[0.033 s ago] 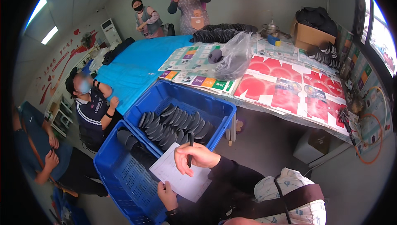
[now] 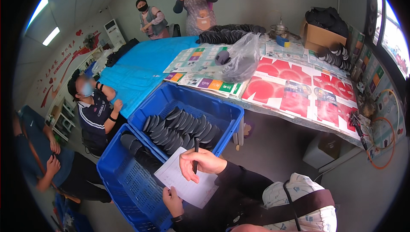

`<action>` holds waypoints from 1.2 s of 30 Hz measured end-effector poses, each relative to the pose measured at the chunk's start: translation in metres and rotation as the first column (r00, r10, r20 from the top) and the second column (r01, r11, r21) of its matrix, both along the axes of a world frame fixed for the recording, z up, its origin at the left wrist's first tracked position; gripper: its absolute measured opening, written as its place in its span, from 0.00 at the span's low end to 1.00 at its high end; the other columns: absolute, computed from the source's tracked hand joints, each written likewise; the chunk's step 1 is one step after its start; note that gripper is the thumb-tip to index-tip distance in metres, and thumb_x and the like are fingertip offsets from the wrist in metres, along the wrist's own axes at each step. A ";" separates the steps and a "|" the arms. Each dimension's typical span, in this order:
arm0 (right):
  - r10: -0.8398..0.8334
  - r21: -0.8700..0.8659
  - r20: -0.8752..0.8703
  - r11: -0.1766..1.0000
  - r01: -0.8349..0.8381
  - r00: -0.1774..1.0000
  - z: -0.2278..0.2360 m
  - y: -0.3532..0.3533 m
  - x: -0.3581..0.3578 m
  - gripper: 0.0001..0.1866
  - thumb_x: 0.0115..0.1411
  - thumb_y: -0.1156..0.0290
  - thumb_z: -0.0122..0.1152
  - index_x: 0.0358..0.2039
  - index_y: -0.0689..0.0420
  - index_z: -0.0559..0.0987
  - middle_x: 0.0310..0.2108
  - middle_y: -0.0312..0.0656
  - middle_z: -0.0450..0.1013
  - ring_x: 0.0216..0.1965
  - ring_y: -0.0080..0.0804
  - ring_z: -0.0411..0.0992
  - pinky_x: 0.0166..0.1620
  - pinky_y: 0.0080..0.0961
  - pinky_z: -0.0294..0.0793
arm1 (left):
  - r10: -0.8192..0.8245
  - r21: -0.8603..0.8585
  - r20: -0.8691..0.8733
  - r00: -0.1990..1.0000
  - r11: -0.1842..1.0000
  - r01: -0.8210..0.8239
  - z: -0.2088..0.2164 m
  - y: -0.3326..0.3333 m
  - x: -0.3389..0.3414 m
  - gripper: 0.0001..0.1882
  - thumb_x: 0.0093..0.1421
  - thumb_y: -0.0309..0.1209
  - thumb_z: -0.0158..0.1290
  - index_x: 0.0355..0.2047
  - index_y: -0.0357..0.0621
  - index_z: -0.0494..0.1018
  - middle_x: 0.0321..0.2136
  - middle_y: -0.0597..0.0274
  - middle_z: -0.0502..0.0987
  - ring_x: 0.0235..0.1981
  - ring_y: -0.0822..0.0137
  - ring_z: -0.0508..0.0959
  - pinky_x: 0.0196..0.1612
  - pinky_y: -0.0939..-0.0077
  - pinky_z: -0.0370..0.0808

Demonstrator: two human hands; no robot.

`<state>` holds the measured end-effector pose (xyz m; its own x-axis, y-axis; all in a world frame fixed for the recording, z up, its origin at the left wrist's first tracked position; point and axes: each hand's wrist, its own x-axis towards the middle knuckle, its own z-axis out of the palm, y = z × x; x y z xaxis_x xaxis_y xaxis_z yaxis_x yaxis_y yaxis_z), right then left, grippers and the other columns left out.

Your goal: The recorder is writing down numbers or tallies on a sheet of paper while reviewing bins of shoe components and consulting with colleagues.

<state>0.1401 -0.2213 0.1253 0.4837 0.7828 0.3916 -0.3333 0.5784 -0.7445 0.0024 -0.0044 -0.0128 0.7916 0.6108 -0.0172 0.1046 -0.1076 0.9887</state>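
Note:
My right hand holds a black pen roughly upright, its fingers curled around it above a sheet of paper. The white sheet carries faint handwriting. At its lower left edge, my left hand pinches the paper between thumb and fingers. Beneath and beyond the sheet stand two blue plastic crates. Rows of dark, curved, flat pieces fill part of the far crate. More such pieces lie along one side of the near crate, partly hidden by the paper.
A blue-covered table stretches behind the crates. To its right are printed red sheets, a clear plastic bag and a cardboard box. One person sits at left; several others stand around. An orange hose hangs at right.
The person standing at the back has shifted the fingers of a raised hand. My right hand and pen have moved very slightly; my left hand and the paper stay put.

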 end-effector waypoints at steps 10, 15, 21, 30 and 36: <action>0.069 -0.043 0.011 0.997 -0.068 0.998 -0.022 0.013 -0.012 0.29 0.78 0.59 0.39 0.29 0.67 0.79 0.26 0.50 0.80 0.20 0.33 0.78 0.29 0.24 0.77 | 0.036 -0.014 0.013 0.999 0.999 -0.036 -0.003 -0.004 -0.019 0.07 0.71 0.30 0.52 0.39 0.38 0.72 0.23 0.68 0.71 0.18 0.80 0.67 0.17 0.81 0.61; -0.390 -0.260 0.179 0.867 0.426 0.903 -0.044 0.042 -0.002 0.34 0.79 0.50 0.34 0.31 0.62 0.81 0.33 0.42 0.80 0.35 0.28 0.76 0.44 0.26 0.74 | -0.046 0.014 0.060 0.997 0.999 0.045 0.007 0.000 -0.010 0.10 0.73 0.31 0.51 0.47 0.37 0.76 0.23 0.72 0.72 0.20 0.80 0.65 0.22 0.80 0.62; -0.386 -0.279 0.360 0.824 0.493 0.849 -0.078 0.082 0.000 0.05 0.69 0.74 0.62 0.37 0.62 0.79 0.34 0.33 0.78 0.35 0.19 0.74 0.41 0.20 0.72 | -0.006 -0.053 -0.001 1.000 0.999 0.006 0.005 0.009 0.005 0.09 0.71 0.33 0.55 0.41 0.37 0.76 0.21 0.65 0.75 0.20 0.79 0.70 0.23 0.77 0.65; -0.301 -0.364 0.567 0.743 0.561 0.767 -0.109 0.109 -0.026 0.08 0.55 0.78 0.68 0.34 0.60 0.77 0.26 0.39 0.79 0.29 0.22 0.79 0.34 0.21 0.77 | 0.030 -0.106 -0.077 0.997 0.994 -0.038 0.013 0.007 -0.014 0.10 0.71 0.32 0.52 0.45 0.37 0.76 0.22 0.67 0.77 0.19 0.79 0.71 0.23 0.79 0.67; -0.285 -0.364 0.657 0.691 0.625 0.698 -0.105 0.110 -0.030 0.09 0.55 0.77 0.70 0.31 0.58 0.75 0.22 0.39 0.78 0.24 0.24 0.79 0.30 0.22 0.77 | 0.017 -0.189 -0.055 0.998 0.982 -0.027 0.014 0.008 -0.015 0.11 0.71 0.29 0.49 0.47 0.35 0.76 0.23 0.64 0.77 0.18 0.77 0.72 0.22 0.77 0.67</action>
